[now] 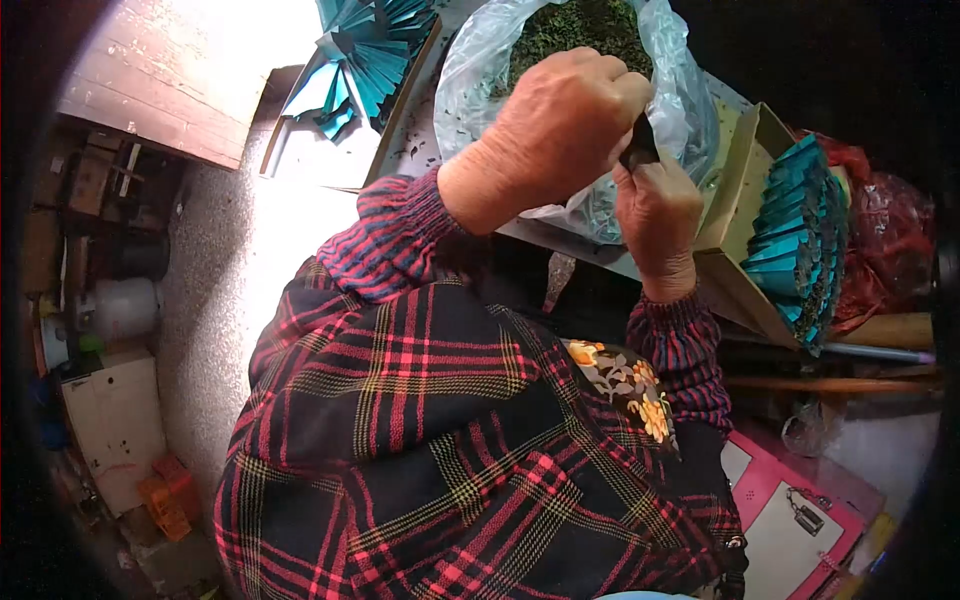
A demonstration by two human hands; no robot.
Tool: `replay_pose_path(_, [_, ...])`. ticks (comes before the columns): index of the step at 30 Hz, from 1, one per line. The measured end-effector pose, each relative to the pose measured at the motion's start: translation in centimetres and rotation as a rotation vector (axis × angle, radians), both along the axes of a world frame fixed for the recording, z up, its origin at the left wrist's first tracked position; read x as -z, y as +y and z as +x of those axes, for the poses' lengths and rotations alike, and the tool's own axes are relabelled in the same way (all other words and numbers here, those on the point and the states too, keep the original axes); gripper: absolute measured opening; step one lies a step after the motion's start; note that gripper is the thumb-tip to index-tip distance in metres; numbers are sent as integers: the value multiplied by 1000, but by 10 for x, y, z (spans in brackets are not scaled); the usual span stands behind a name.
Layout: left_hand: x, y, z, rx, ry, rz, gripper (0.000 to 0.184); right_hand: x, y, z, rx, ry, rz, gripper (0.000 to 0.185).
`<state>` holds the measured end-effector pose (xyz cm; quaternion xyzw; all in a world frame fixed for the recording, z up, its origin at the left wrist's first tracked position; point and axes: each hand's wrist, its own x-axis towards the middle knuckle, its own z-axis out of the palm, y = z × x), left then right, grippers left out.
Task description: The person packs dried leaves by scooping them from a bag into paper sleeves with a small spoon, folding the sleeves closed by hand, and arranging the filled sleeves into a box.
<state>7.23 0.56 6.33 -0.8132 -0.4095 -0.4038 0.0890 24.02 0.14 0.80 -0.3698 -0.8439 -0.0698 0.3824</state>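
My left hand [565,130] is closed over the front of a clear plastic bag [468,85], with its fingers curled away from me. Just below and to the right, my right hand [660,215] is closed too, thumb up. Between the two hands a small dark thing [643,145] shows; its kind is hidden by the fingers, and both hands seem to pinch it. Behind them the open bag holds a heap of dark green dried crumbled leaf [580,38].
At right, a cardboard box [735,195] stands beside pleated teal paper pieces [795,240] with dark edges and a red plastic bag [890,235]. More teal paper [365,70] lies in a tray [330,165] at upper left. A pink case [790,520] is low at right.
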Motion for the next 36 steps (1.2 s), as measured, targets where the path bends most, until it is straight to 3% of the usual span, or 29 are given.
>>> replay_pose_path(6, [-6, -6, -3, 197, -148, -102, 20, -1, 3, 9, 7, 81, 43, 18])
replay_pose_path(9, [1, 4, -20, 235, -154, -152, 42, -6, 1, 12, 13, 113, 15, 19])
replay_pose_path(10, [2, 5, -25, 214, -123, -258, 58, -6, 0, 13, 5, 118, 10, 20])
replay_pose_path(14, [23, 19, -32, 290, -40, -242, 77, -2, -2, 19, -70, 205, -74, 26])
replay_pose_path(19, [30, 25, -28, 435, -30, -281, 71, 6, 0, 24, -184, 302, -203, 24])
replay_pose_path(22, [36, 23, -27, 425, -63, -404, 61, -5, -2, 27, -162, 195, -210, 24])
replay_pose_path(36, [47, 15, -34, 439, -89, -420, 65, -21, 8, 18, -143, -7, -313, 18])
